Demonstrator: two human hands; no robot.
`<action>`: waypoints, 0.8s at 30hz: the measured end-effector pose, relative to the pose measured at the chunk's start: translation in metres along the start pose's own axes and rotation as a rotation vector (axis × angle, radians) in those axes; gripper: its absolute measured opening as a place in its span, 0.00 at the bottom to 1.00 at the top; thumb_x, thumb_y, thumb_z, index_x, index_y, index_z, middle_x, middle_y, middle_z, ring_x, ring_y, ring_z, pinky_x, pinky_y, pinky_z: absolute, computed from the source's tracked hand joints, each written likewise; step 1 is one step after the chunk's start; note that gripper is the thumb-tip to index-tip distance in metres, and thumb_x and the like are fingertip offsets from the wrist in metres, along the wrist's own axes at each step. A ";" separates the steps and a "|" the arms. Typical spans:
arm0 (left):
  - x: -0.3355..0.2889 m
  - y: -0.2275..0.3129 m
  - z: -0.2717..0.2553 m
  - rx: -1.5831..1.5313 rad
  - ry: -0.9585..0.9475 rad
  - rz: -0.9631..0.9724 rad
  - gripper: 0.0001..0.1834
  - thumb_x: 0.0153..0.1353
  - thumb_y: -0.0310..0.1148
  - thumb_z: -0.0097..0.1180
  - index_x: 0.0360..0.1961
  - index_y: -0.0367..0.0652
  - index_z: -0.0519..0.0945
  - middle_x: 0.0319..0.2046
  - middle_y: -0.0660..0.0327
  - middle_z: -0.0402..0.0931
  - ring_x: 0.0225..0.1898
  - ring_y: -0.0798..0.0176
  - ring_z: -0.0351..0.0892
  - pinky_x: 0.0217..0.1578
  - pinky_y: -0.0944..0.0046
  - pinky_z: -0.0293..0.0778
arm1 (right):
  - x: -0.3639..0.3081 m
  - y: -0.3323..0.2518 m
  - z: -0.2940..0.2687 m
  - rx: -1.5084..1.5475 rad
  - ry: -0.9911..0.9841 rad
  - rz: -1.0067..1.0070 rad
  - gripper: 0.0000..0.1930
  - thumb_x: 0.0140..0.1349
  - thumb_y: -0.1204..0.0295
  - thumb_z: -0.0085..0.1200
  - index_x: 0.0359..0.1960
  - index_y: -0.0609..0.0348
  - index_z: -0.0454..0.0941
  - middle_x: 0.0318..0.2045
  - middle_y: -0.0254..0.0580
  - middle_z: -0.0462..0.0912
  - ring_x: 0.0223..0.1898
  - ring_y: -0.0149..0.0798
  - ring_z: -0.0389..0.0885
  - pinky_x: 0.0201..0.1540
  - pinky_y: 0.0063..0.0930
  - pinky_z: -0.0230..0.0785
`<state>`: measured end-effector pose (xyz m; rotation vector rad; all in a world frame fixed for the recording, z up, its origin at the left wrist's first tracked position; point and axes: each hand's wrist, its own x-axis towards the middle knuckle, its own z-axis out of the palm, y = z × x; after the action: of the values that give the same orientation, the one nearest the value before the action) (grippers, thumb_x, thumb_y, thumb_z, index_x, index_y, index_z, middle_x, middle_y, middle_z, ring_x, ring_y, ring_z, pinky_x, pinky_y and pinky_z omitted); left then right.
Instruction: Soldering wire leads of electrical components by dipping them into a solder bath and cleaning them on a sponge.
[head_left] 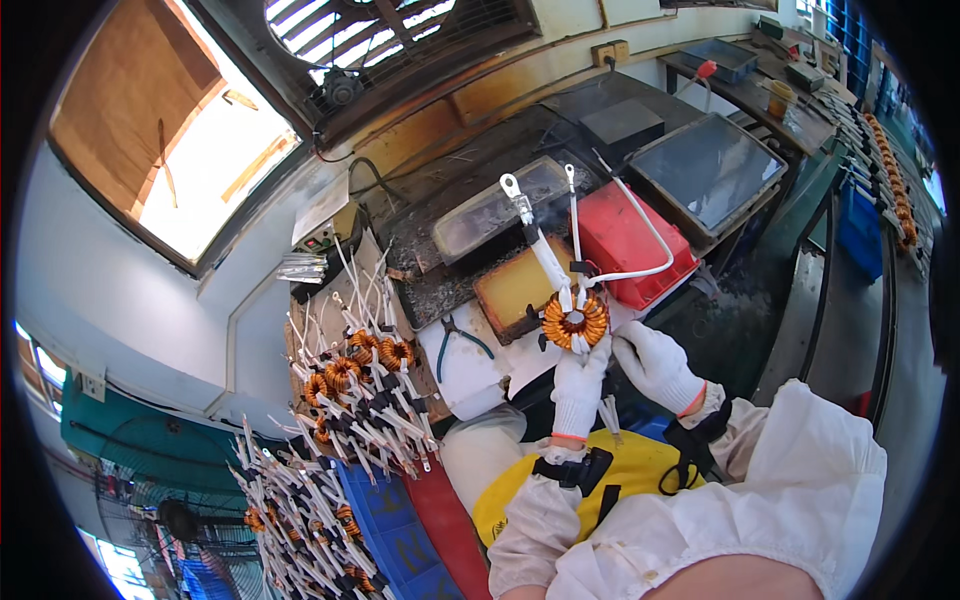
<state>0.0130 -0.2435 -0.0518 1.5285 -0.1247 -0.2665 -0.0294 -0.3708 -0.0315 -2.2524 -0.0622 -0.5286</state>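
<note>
Our left hand (580, 385) grips the coil (594, 318); our right hand (655, 364) is curled, grip unclear. Bench (415, 235): pliers (450, 326) left, tub (622, 238) far. Far left: fan (342, 89).

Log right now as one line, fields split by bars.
left hand: holding copper-wound toroidal coil | right hand: close beside coil | blue-handled pliers: lying left of coil

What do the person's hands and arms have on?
The left hand and right hand wear white gloves with orange-red cuff edges. Above those are black wrist straps and loose, whitish sleeves.
</note>
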 end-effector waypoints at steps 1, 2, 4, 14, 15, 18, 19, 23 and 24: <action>0.001 0.003 -0.001 0.011 -0.019 -0.057 0.15 0.60 0.37 0.55 0.41 0.36 0.75 0.30 0.65 0.74 0.28 0.74 0.69 0.28 0.70 0.66 | -0.001 0.000 0.000 -0.002 0.000 0.002 0.08 0.59 0.68 0.50 0.34 0.58 0.71 0.25 0.47 0.76 0.29 0.53 0.76 0.30 0.39 0.68; 0.001 0.005 -0.002 0.022 -0.038 -0.112 0.15 0.59 0.35 0.56 0.42 0.36 0.74 0.33 0.64 0.75 0.30 0.73 0.71 0.30 0.69 0.68 | -0.002 0.000 -0.001 -0.066 -0.047 -0.046 0.08 0.58 0.68 0.51 0.34 0.58 0.71 0.26 0.46 0.76 0.30 0.52 0.76 0.31 0.40 0.68; 0.001 0.007 -0.003 0.021 -0.058 -0.153 0.14 0.59 0.35 0.56 0.41 0.36 0.74 0.32 0.65 0.75 0.29 0.73 0.70 0.29 0.70 0.67 | -0.004 -0.001 -0.003 -0.134 -0.093 -0.091 0.08 0.57 0.69 0.51 0.34 0.58 0.71 0.27 0.45 0.76 0.31 0.51 0.76 0.31 0.40 0.68; 0.012 -0.019 -0.007 0.461 0.064 -0.243 0.22 0.56 0.45 0.57 0.44 0.40 0.73 0.31 0.51 0.79 0.35 0.48 0.80 0.35 0.55 0.74 | 0.023 -0.032 -0.046 -0.146 0.223 -0.386 0.14 0.45 0.77 0.58 0.36 0.56 0.78 0.37 0.41 0.79 0.38 0.44 0.77 0.42 0.32 0.69; 0.011 -0.016 -0.008 0.540 0.021 -0.243 0.24 0.55 0.46 0.55 0.49 0.42 0.71 0.37 0.48 0.79 0.40 0.43 0.78 0.40 0.52 0.73 | 0.032 -0.033 -0.049 -0.200 0.214 -0.442 0.16 0.44 0.76 0.58 0.39 0.57 0.77 0.40 0.43 0.78 0.41 0.45 0.77 0.45 0.34 0.68; 0.009 -0.013 0.000 0.576 -0.010 -0.199 0.28 0.55 0.46 0.55 0.53 0.42 0.67 0.38 0.47 0.78 0.40 0.44 0.78 0.40 0.52 0.73 | 0.047 -0.038 -0.057 -0.312 0.199 -0.529 0.21 0.44 0.72 0.60 0.44 0.57 0.76 0.47 0.45 0.76 0.48 0.46 0.75 0.51 0.36 0.66; 0.009 -0.014 0.003 0.578 -0.018 -0.195 0.28 0.55 0.46 0.55 0.53 0.42 0.67 0.38 0.47 0.78 0.40 0.44 0.78 0.40 0.52 0.73 | 0.048 -0.039 -0.060 -0.362 0.185 -0.565 0.22 0.46 0.69 0.60 0.46 0.58 0.76 0.50 0.45 0.75 0.52 0.46 0.73 0.54 0.38 0.65; 0.004 -0.018 0.009 0.614 0.023 -0.108 0.21 0.57 0.43 0.56 0.41 0.34 0.75 0.20 0.57 0.76 0.21 0.64 0.77 0.25 0.65 0.71 | 0.051 -0.032 -0.057 -0.417 0.203 -0.569 0.25 0.47 0.64 0.60 0.49 0.58 0.74 0.53 0.45 0.72 0.56 0.46 0.70 0.58 0.40 0.60; 0.004 -0.019 0.009 0.618 0.028 -0.115 0.22 0.57 0.43 0.55 0.43 0.34 0.74 0.21 0.57 0.76 0.21 0.64 0.77 0.25 0.65 0.71 | 0.053 -0.029 -0.055 -0.483 0.148 -0.546 0.26 0.48 0.63 0.60 0.50 0.58 0.73 0.53 0.44 0.72 0.57 0.46 0.69 0.59 0.41 0.59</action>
<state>0.0127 -0.2538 -0.0704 2.1564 -0.1009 -0.3152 -0.0068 -0.3976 0.0423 -2.6544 -0.5355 -1.0947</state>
